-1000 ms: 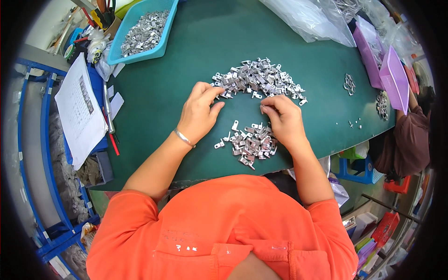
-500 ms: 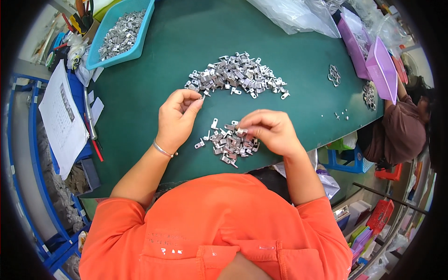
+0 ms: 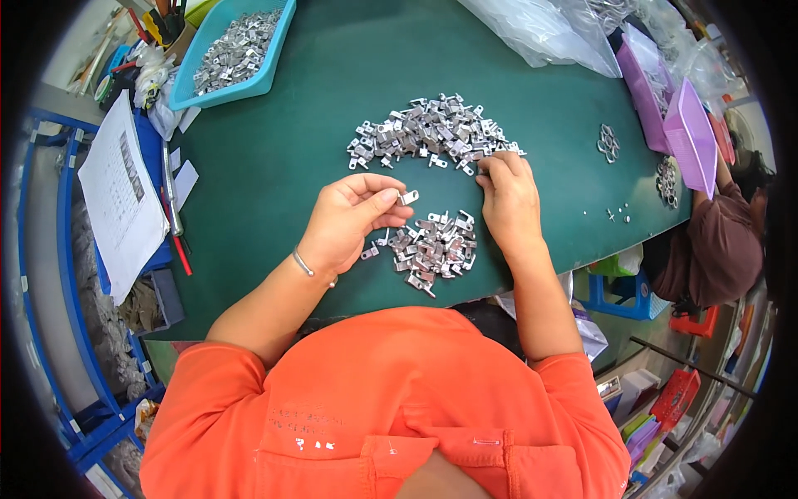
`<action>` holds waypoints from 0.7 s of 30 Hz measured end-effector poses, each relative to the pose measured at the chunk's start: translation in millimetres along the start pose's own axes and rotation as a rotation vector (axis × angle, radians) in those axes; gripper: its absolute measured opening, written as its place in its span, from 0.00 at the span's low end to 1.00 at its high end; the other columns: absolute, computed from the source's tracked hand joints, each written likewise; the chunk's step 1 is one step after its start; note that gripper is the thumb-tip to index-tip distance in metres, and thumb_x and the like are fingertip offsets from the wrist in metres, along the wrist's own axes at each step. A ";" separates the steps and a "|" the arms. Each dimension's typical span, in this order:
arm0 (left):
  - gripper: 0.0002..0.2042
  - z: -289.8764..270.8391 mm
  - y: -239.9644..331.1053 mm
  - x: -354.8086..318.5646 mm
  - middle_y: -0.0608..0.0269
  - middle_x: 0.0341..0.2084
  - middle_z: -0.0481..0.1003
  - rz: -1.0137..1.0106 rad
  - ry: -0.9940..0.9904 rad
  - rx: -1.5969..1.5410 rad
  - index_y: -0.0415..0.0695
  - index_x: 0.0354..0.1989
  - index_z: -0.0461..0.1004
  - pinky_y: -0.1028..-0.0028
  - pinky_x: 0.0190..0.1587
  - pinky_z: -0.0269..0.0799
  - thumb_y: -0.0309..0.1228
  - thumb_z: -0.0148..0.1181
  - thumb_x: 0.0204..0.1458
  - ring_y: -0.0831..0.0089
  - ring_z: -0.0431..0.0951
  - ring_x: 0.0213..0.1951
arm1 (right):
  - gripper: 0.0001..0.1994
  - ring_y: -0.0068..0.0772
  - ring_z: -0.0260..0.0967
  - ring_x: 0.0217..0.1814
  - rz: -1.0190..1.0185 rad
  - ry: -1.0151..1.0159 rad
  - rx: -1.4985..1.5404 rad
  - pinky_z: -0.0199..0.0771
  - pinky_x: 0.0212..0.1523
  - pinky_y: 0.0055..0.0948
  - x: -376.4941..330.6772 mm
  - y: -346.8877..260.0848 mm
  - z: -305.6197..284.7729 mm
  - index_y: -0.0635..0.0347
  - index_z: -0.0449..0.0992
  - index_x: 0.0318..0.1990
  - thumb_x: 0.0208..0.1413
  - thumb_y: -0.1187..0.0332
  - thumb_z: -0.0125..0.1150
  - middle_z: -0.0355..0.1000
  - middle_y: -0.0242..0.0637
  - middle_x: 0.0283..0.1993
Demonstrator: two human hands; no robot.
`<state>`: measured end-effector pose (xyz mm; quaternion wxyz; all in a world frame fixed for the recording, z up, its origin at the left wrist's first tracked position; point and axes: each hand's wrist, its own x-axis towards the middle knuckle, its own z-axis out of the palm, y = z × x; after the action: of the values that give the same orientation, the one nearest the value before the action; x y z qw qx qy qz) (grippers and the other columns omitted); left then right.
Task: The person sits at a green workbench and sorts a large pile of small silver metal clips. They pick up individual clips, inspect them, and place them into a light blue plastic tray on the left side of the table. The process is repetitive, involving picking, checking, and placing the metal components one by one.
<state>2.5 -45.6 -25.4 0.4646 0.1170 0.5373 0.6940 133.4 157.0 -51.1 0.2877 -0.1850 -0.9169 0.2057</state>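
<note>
Between thumb and fingers of my left hand [image 3: 353, 218] is a small silver metal bracket [image 3: 408, 198] with a hole in its tab. That hand hovers just left of the nearer pile of metal brackets [image 3: 434, 251]. My right hand [image 3: 511, 200] is at the right front edge of the larger, farther pile of brackets [image 3: 432, 129]. Its fingertips are pinched together; what they hold, if anything, is hidden. A few loose brackets lie by the left side of the near pile.
At the far left, a light-blue basket [image 3: 181, 87] holds more metal pieces. Papers [image 3: 125, 195] and a red pen [image 3: 182, 256] lie left. Metal rings [image 3: 608, 143], purple baskets [image 3: 692, 137] and a plastic bag [image 3: 540, 37] are to the right and back. A person in brown [image 3: 723, 249] sits right.
My right hand has moved from the near pile up to the edge of the far pile. My left hand has come down and right, its bracket now plainly visible.
</note>
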 end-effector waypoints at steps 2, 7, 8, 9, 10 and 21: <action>0.06 -0.6 1.9 -2.3 0.59 0.36 0.78 0.036 -0.028 0.144 0.34 0.42 0.76 0.75 0.41 0.78 0.23 0.58 0.59 0.74 0.80 0.35 | 0.06 0.42 0.73 0.37 0.094 -0.020 0.179 0.74 0.38 0.34 -3.8 2.8 -3.4 0.64 0.78 0.35 0.49 0.81 0.62 0.73 0.38 0.35; 0.04 -6.7 2.9 -13.7 0.65 0.32 0.77 0.149 -0.129 0.561 0.35 0.37 0.79 0.79 0.36 0.75 0.21 0.62 0.55 0.80 0.76 0.32 | 0.08 0.36 0.74 0.34 0.619 -0.224 0.715 0.74 0.35 0.29 -9.2 3.4 -9.8 0.62 0.79 0.38 0.51 0.81 0.62 0.75 0.38 0.34; 0.03 -6.9 3.6 -15.4 0.66 0.32 0.77 0.162 -0.128 0.663 0.36 0.36 0.79 0.79 0.36 0.75 0.21 0.62 0.54 0.80 0.76 0.32 | 0.08 0.37 0.74 0.35 0.456 -0.176 0.604 0.74 0.37 0.30 -8.9 1.8 -10.6 0.62 0.79 0.38 0.50 0.81 0.63 0.75 0.39 0.35; 0.03 -9.6 -2.9 -14.3 0.65 0.30 0.76 0.346 -0.145 0.856 0.38 0.34 0.80 0.80 0.32 0.72 0.21 0.65 0.51 0.80 0.75 0.31 | 0.08 0.39 0.74 0.37 0.294 -0.130 0.493 0.75 0.38 0.30 -7.3 -2.1 -12.4 0.62 0.79 0.38 0.49 0.81 0.63 0.75 0.40 0.36; 0.03 -7.9 -1.3 -14.5 0.65 0.30 0.76 0.363 -0.184 0.896 0.38 0.34 0.80 0.79 0.31 0.71 0.20 0.65 0.51 0.80 0.75 0.30 | 0.09 0.41 0.74 0.38 0.135 -0.080 0.381 0.75 0.39 0.31 -6.3 -6.6 -13.0 0.62 0.79 0.38 0.49 0.81 0.63 0.75 0.40 0.37; 0.12 18.5 -1.2 34.8 0.57 0.34 0.73 0.803 -0.032 1.143 0.39 0.42 0.76 0.71 0.34 0.73 0.20 0.65 0.47 0.64 0.76 0.30 | 0.07 0.27 0.75 0.42 0.256 -0.301 0.892 0.77 0.45 0.27 -9.3 -19.3 -19.6 0.65 0.80 0.33 0.48 0.84 0.65 0.79 0.36 0.40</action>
<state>-3.5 -7.0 -30.8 0.0457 0.5430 0.7265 0.4187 148.0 141.7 -31.3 0.1755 -0.1229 -0.7408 0.6367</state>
